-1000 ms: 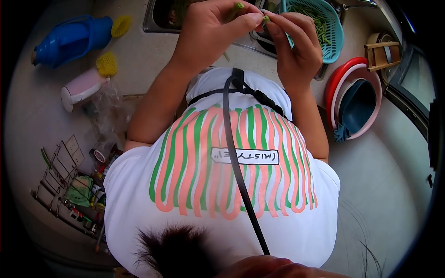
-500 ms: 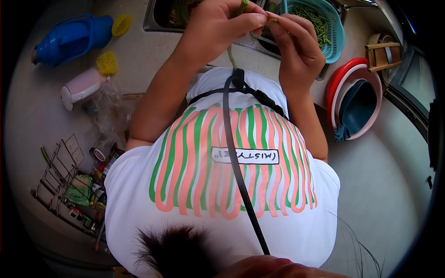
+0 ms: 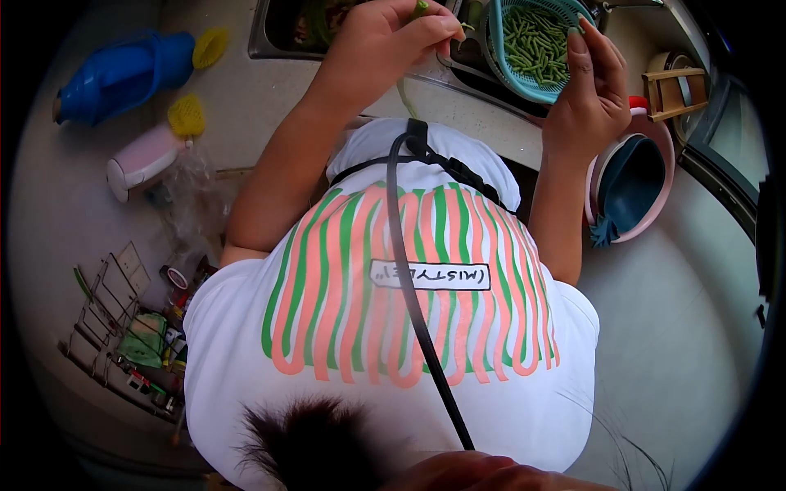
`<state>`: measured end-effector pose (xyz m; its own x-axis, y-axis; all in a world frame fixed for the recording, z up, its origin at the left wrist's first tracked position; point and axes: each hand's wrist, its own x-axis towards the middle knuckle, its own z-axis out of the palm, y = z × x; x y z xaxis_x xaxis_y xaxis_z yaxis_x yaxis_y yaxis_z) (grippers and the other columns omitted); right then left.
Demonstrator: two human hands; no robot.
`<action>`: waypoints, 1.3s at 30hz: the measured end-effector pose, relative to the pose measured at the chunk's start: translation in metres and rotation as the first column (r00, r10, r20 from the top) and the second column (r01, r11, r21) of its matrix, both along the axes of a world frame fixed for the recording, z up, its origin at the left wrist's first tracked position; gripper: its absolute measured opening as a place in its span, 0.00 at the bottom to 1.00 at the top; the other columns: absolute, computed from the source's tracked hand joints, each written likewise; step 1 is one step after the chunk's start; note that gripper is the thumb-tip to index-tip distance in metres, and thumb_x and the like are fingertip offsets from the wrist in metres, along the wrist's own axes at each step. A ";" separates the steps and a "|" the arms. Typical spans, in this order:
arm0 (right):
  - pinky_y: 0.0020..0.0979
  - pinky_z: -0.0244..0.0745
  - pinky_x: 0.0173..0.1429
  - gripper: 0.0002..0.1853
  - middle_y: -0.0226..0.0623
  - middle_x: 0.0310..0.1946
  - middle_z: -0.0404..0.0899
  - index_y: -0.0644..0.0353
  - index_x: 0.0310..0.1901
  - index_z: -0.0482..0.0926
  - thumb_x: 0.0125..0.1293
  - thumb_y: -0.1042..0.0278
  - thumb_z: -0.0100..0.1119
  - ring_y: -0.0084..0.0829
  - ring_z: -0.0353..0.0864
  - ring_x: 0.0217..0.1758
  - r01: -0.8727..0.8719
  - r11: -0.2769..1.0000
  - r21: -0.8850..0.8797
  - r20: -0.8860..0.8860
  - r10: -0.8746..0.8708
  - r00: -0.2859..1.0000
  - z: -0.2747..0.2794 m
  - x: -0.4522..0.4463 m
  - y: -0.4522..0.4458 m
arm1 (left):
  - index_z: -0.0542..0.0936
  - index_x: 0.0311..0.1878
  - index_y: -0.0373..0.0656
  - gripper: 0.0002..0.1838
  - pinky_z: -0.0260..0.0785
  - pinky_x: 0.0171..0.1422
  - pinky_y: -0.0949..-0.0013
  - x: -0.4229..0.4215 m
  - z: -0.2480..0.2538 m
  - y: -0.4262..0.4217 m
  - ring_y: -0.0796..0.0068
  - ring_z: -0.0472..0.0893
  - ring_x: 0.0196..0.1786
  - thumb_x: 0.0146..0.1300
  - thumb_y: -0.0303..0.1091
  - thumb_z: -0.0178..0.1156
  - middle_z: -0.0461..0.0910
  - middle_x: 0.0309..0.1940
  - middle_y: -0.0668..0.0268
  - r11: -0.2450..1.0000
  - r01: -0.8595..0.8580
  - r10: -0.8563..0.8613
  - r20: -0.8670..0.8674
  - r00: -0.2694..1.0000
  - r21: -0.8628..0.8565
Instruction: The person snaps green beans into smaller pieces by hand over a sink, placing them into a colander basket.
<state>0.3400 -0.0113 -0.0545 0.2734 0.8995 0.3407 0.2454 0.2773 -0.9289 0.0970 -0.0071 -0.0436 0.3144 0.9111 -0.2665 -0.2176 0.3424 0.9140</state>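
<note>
My left hand is closed around a green bean. One end pokes up above the fingers and a long part hangs below the hand, with a thin green bit by the fingertips. My right hand is raised at the right rim of a turquoise basket. Its thumb and fingers are pinched together, with a small bit of green showing at the tips. Many short pieces of green bean lie in the basket.
A sink with dark contents lies beyond my left arm. Nested basins stand to the right. To the left are a blue thermos, a pink and white container and a wire rack. A black strap hangs over my shirt.
My right hand has moved right, away from my left hand, to the basket's rim. The basket appears shifted left and more of its beans show. My left hand has barely moved.
</note>
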 end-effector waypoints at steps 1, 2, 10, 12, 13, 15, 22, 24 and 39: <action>0.32 0.84 0.59 0.18 0.44 0.54 0.86 0.58 0.63 0.83 0.74 0.73 0.65 0.33 0.86 0.55 0.142 0.987 0.082 0.330 -0.161 0.930 -0.002 0.002 0.004 | 0.82 0.47 0.36 0.10 0.70 0.44 0.79 -0.004 -0.001 0.001 0.86 0.76 0.36 0.75 0.36 0.63 0.80 0.35 0.73 1.000 0.004 -0.004 0.017 1.000 0.013; 0.31 0.84 0.59 0.19 0.43 0.54 0.86 0.56 0.64 0.84 0.73 0.73 0.66 0.33 0.87 0.55 0.242 0.949 0.203 0.603 -0.316 0.732 -0.004 0.003 0.007 | 0.81 0.48 0.37 0.10 0.69 0.44 0.79 -0.006 -0.001 0.001 0.86 0.75 0.36 0.75 0.36 0.63 0.79 0.35 0.73 1.000 0.006 -0.007 0.032 0.999 0.024; 0.35 0.78 0.43 0.10 0.44 0.43 0.82 0.65 0.47 0.83 0.65 0.79 0.69 0.43 0.84 0.42 -0.464 0.882 -0.082 0.154 0.471 0.868 0.030 -0.069 0.003 | 0.57 0.61 0.38 0.27 0.71 0.46 0.67 -0.010 0.005 0.004 0.71 0.76 0.39 0.67 0.26 0.63 0.74 0.35 0.61 0.938 0.160 0.066 -0.611 0.789 0.308; 0.31 0.78 0.44 0.09 0.43 0.44 0.83 0.66 0.48 0.83 0.67 0.80 0.67 0.37 0.84 0.43 -0.597 0.802 0.016 0.244 0.576 0.780 0.013 -0.077 0.016 | 0.57 0.61 0.38 0.28 0.73 0.47 0.64 -0.010 0.002 0.005 0.68 0.79 0.39 0.66 0.25 0.64 0.74 0.35 0.58 0.883 0.225 0.109 -0.647 0.754 0.411; 0.30 0.78 0.44 0.08 0.42 0.43 0.83 0.67 0.48 0.83 0.67 0.80 0.66 0.35 0.84 0.43 -0.603 0.797 -0.009 0.201 0.592 0.780 0.007 -0.079 0.019 | 0.59 0.60 0.37 0.26 0.73 0.47 0.63 -0.012 0.004 0.003 0.65 0.80 0.40 0.66 0.25 0.64 0.75 0.35 0.57 0.880 0.208 0.135 -0.646 0.752 0.426; 0.27 0.77 0.44 0.06 0.39 0.39 0.83 0.67 0.47 0.83 0.69 0.80 0.64 0.30 0.84 0.41 -0.560 0.823 -0.097 0.091 0.568 0.818 0.000 -0.081 0.022 | 0.64 0.57 0.36 0.24 0.74 0.48 0.61 -0.015 0.009 0.003 0.59 0.81 0.41 0.65 0.26 0.66 0.77 0.36 0.54 0.872 0.169 0.194 -0.642 0.742 0.459; 0.28 0.76 0.40 0.05 0.36 0.35 0.83 0.66 0.45 0.85 0.70 0.77 0.66 0.27 0.82 0.35 -0.415 0.880 -0.230 0.185 0.459 0.869 0.015 -0.079 0.018 | 0.81 0.42 0.34 0.06 0.75 0.48 0.57 -0.030 0.027 0.004 0.49 0.82 0.43 0.65 0.24 0.66 0.81 0.38 0.52 0.722 0.266 0.374 -0.684 0.627 0.638; 0.32 0.77 0.41 0.06 0.39 0.35 0.82 0.65 0.44 0.85 0.67 0.77 0.68 0.35 0.82 0.36 -0.448 0.889 -0.094 0.390 0.447 0.805 0.015 -0.080 0.019 | 0.82 0.43 0.35 0.05 0.75 0.48 0.56 -0.034 0.015 0.010 0.50 0.82 0.43 0.65 0.24 0.66 0.82 0.38 0.53 0.608 0.358 0.414 -0.668 0.618 0.709; 0.32 0.67 0.52 0.07 0.31 0.33 0.85 0.56 0.41 0.90 0.61 0.72 0.75 0.32 0.82 0.39 -0.231 0.939 0.255 0.395 0.117 0.911 -0.017 -0.099 0.004 | 0.83 0.52 0.35 0.11 0.72 0.37 0.74 -0.007 0.005 0.006 0.82 0.78 0.33 0.79 0.33 0.58 0.82 0.36 0.69 0.877 -0.401 0.439 -0.101 0.893 0.265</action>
<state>0.2406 -0.0076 -0.0719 -0.0747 0.7666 0.6378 0.4763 0.5893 -0.6526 0.0900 -0.0016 -0.0382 -0.1399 0.9891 -0.0460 -0.1441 0.0256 0.9892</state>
